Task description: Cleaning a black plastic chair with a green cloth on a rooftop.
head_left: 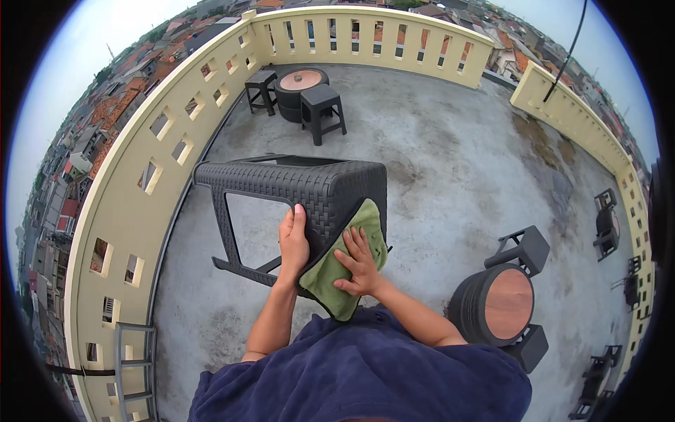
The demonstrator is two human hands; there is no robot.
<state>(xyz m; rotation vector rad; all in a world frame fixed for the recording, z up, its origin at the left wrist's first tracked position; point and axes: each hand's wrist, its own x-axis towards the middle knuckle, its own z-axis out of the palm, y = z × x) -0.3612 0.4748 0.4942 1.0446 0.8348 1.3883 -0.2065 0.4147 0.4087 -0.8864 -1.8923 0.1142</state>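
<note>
A black woven-pattern plastic stool [302,181] is held up on its side in front of me, its legs pointing left and its seat facing right. My left hand [293,243] grips the stool's edge near the leg opening, thumb up along the side. Against the seat lies a green cloth [336,276] with a dark border. My right hand [361,264] rests on that cloth with fingers spread, pressing it flat to the seat. Part of the seat is hidden under the cloth.
Ahead, two black stools [323,109] flank a tyre table [301,79] with a wooden top. Another tyre table [509,302] with stools stands at right. A cream parapet wall [119,211] borders the grey floor. A metal ladder [135,366] leans at lower left.
</note>
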